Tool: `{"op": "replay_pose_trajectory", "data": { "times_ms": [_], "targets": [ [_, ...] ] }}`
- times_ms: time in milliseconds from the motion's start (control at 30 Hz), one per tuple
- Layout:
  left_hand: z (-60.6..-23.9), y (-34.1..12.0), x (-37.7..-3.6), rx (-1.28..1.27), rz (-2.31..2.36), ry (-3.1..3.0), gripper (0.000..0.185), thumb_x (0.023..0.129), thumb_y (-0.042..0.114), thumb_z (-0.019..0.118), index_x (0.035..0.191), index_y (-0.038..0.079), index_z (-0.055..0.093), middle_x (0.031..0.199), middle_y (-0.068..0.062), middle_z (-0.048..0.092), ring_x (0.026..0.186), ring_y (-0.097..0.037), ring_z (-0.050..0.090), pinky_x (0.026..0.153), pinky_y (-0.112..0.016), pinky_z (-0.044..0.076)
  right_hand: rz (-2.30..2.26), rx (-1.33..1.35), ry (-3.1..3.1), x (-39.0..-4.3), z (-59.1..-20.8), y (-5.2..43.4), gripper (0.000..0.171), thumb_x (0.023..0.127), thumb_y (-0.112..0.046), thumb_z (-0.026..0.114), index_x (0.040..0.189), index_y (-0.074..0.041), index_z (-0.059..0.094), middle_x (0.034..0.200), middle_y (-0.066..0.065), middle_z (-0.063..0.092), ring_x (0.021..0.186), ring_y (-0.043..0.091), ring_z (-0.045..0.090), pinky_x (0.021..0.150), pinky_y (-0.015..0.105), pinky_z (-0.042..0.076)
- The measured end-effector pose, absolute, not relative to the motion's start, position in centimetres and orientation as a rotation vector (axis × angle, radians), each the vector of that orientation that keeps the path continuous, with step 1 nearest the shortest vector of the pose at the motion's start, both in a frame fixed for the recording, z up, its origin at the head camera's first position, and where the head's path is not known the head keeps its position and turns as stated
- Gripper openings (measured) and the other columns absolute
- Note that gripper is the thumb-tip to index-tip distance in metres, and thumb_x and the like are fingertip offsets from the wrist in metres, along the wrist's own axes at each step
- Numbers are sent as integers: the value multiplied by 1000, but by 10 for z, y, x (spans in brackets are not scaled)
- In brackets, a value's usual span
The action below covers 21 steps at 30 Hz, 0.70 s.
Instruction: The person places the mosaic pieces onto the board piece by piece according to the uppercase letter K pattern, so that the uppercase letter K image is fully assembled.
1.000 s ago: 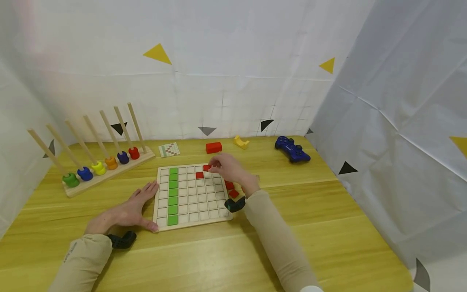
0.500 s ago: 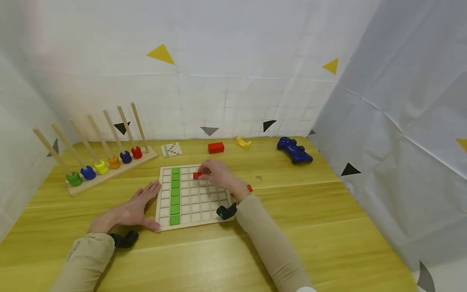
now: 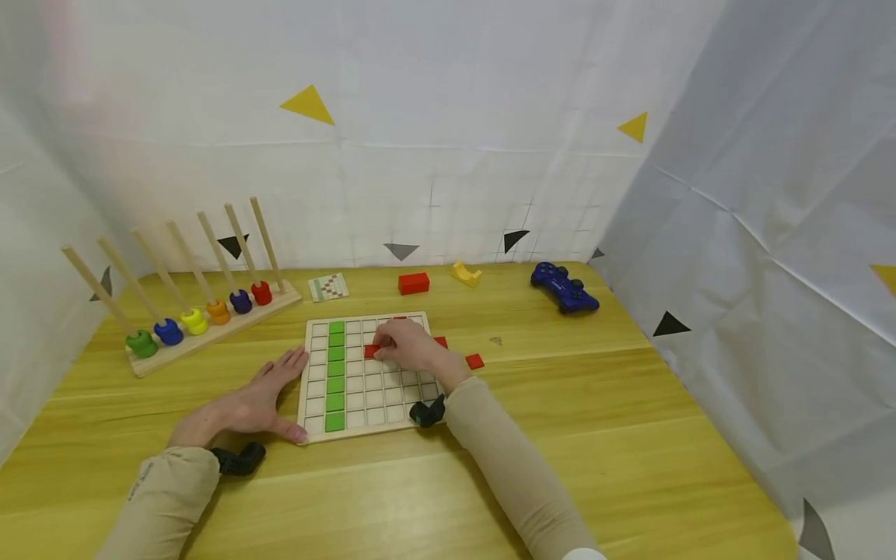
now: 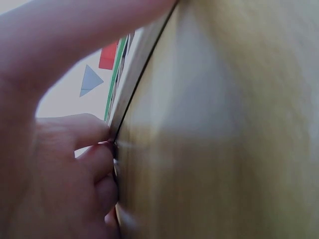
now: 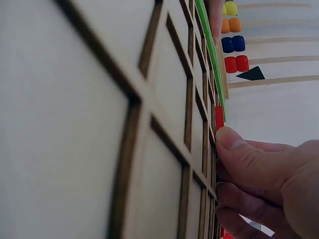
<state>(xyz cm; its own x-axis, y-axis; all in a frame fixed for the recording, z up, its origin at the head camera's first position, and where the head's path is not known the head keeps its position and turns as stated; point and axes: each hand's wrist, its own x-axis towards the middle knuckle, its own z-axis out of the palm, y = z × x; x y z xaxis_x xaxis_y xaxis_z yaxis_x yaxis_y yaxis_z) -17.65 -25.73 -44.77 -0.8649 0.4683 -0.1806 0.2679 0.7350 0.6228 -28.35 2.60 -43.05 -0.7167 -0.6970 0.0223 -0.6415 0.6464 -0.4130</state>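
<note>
Hands: your left hand [image 3: 248,406] lies flat with fingers spread on the table, its fingertips and thumb touching the left edge of the grid board; your right hand [image 3: 406,348] hovers over the board's upper middle, fingers curled, pinching a red tile.
Table: the yellow wooden table [image 3: 630,435] carries everything, with white sheeting marked by triangles around it.
Peg rack: the wooden peg rack [image 3: 210,330] stands at the far left, slanted, with green, blue, yellow, orange, dark blue and red rings at the foot of its rods.
Grid board: the grid board [image 3: 367,400] lies between your hands, one column near its left side filled with green tiles [image 3: 334,373].
Game controller: the blue game controller [image 3: 563,286] sits far right, well apart from the board.
Red block: the red block [image 3: 414,282] lies beyond the board, beside the yellow piece [image 3: 465,273].
Pattern card: the pattern card [image 3: 329,287] lies between the rack and the red block.
Red tile: the red tile [image 3: 370,351] is at your right fingertips, over a cell in the board's upper middle; the right wrist view shows its edge against your thumb [image 5: 239,149].
Loose tiles: the loose red tiles [image 3: 474,361] lie on the table just right of the board.
</note>
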Motion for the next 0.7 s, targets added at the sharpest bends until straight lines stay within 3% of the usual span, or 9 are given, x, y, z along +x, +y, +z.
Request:
{"op": "replay_pose_trajectory", "data": {
  "times_ms": [400, 700],
  "targets": [
    [-445, -256, -175, 597, 895, 2610, 133, 68, 47, 90, 157, -7, 7, 163, -31, -1, 150, -50, -4, 118, -67, -3, -631, -1124, 2725, -286, -435, 27, 10, 94, -20, 71, 102, -13, 72, 89, -1, 69, 80, 13, 57, 75, 24, 47],
    [-447, -257, -176, 597, 894, 2613, 133, 68, 46, 90, 157, -7, 6, 163, -31, -1, 150, -50, -5, 118, -67, -3, -696, -1025, 2695, -285, -433, 28, 16, 94, -22, 72, 107, -14, 71, 88, -4, 64, 81, 13, 55, 76, 24, 47]
  ]
}}
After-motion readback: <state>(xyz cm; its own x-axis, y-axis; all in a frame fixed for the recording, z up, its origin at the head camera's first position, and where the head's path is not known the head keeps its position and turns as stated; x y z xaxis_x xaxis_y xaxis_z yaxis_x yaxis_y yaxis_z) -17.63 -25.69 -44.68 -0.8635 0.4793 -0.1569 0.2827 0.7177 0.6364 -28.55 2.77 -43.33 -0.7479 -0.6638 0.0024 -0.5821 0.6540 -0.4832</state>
